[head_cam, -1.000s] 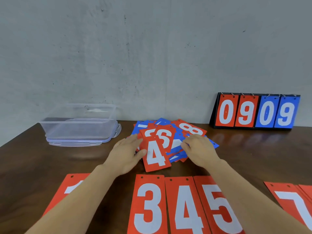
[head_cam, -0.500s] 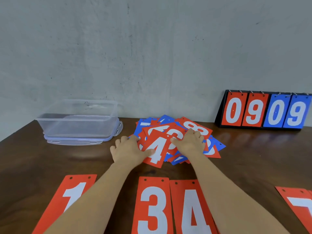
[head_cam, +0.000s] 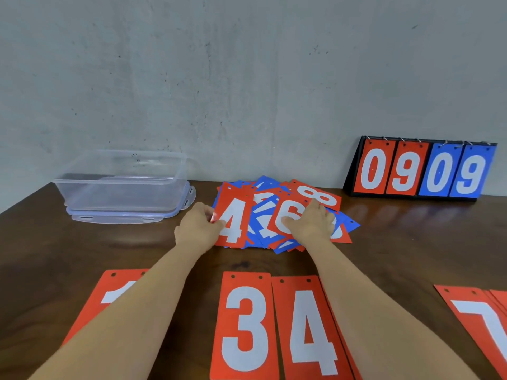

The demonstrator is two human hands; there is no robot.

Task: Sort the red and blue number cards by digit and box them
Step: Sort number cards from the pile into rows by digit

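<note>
On the desk (head_cam: 411, 242), the left hand (head_cam: 199, 229) pinches the left edge of the red 4 card (head_cam: 233, 218) atop the card pile (head_cam: 263, 231), while the right hand (head_cam: 312, 223) rests released, straight fingers (head_cam: 315, 208) on the pile's red 6 card (head_cam: 288, 212).

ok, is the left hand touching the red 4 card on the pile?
Touching. Head view: the left hand pinches the red 4 card at its left edge, thumb lying on its face.
</note>
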